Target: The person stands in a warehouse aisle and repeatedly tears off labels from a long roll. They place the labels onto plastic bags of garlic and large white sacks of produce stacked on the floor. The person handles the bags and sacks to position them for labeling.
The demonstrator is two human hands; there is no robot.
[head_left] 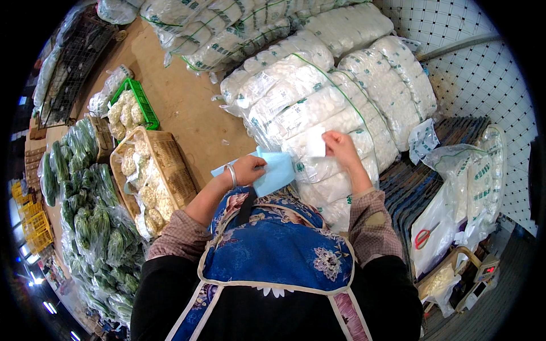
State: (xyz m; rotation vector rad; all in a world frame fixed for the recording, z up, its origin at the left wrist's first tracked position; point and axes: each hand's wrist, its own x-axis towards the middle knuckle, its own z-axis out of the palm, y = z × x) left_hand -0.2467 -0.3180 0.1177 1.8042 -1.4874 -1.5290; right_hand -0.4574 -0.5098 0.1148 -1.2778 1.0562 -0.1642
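My left hand [248, 171], with a bracelet at the wrist, has its fingers closed on a light blue paper sheet [278, 175] in front of my apron. Between the fingertips of my right hand [342, 149] is a small white label [315, 141], apart from the blue sheet. It is over a large clear-plastic bale [318, 108] of bagged white goods, bound with green straps. Several white labels lie on the bale, one of them a label [292, 118] near its middle. Whether the small label touches the plastic I cannot tell.
On my left stand a tan basket [181, 170] and a green crate [147, 108] of pale produce, beside bagged green vegetables [91, 221]. More bales [227, 31] lie at the back. On my right are a dark ridged stack [406, 193], red-handled scissors [421, 239] and a scale [484, 274].
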